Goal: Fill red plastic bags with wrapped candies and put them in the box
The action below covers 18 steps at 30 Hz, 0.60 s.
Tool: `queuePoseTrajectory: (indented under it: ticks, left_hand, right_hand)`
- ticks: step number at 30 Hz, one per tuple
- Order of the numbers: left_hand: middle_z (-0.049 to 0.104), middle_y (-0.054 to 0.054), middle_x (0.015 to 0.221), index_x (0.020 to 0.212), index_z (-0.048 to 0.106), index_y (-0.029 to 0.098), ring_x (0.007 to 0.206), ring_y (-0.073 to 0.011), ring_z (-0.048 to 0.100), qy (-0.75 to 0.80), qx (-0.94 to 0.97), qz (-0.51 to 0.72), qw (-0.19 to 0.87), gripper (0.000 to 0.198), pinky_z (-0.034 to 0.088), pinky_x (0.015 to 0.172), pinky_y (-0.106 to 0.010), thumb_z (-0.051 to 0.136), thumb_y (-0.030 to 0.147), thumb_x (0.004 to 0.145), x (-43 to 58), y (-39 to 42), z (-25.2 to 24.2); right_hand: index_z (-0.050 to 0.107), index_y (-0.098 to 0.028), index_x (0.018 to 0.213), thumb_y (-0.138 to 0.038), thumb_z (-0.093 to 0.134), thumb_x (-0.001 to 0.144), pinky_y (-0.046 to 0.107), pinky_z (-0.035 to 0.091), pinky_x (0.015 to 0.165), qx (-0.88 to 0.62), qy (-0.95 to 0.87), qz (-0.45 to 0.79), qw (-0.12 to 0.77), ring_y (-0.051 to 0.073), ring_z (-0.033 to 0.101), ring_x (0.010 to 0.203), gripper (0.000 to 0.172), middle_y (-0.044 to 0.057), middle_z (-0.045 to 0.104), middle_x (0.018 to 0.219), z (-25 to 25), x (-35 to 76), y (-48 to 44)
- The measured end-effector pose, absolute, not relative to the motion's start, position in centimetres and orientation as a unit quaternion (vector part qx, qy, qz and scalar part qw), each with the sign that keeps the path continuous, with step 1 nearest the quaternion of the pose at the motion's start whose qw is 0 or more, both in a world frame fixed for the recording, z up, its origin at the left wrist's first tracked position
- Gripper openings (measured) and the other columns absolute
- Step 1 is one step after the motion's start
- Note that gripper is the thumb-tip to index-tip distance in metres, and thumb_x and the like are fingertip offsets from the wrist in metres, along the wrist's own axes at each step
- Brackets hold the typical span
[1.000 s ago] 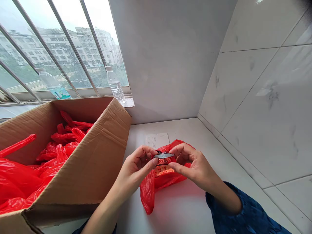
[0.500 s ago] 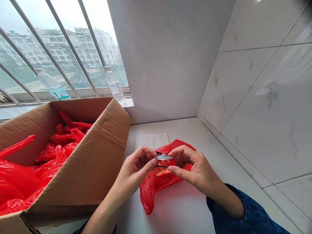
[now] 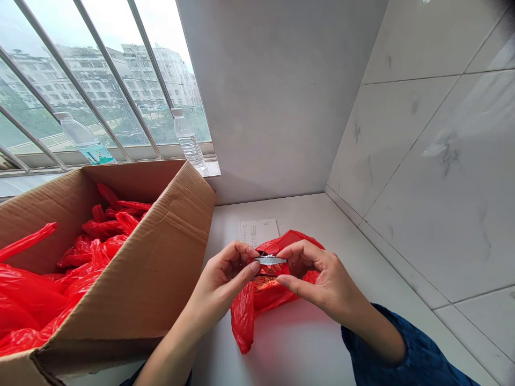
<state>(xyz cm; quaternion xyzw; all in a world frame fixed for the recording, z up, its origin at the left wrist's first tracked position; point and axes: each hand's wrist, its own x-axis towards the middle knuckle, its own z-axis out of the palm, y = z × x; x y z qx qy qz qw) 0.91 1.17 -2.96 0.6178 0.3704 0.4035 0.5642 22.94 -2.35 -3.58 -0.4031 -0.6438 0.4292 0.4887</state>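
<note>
Over a red bag [image 3: 243, 327], left fingers [image 3: 239, 252] and right fingers [image 3: 301, 250] pinch foil [image 3: 270, 260].

Bright daylight from the window [image 3: 108, 69], edges bowed

The person wore a deep navy-blue garment with long, loose sleeves. The right sleeve [image 3: 396, 354] showed most clearly: a soft, slightly crumpled fabric with a faint sheen along its folds and a wide, unfitted cuff. It stopped short of the wrist, so the right forearm [image 3: 372, 332] was bare below it. The left sleeve [image 3: 188, 378] appeared only as a thin dark strip at the bottom edge of the view, too little to show any pattern. The left forearm [image 3: 173, 343] was also bare. Both the left hand [image 3: 219, 281] and the right hand [image 3: 322, 273] were ungloved, and the fingers [image 3: 254, 265] had short, rounded nails.
</note>
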Motion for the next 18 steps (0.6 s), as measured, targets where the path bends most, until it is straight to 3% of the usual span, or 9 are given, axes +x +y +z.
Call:
queuePoseTrajectory:
  ticks: [18]
  left_hand:
    - [0.063,0.001,0.087,0.095,0.066,0.020,0.080,-0.0111,0.058,0.380,0.628,0.403,0.547,0.014,0.051,0.072,-0.020,0.071,0.033,0.092,0.90,0.98,-2.78]
  right_hand:
    - [0.067,-0.029,0.104,-0.025,0.077,0.085,0.021,0.053,0.065,-0.429,-0.649,0.430,0.459,0.009,0.062,0.067,0.022,-0.006,0.066,0.083,-3.13,23.11,-2.37]
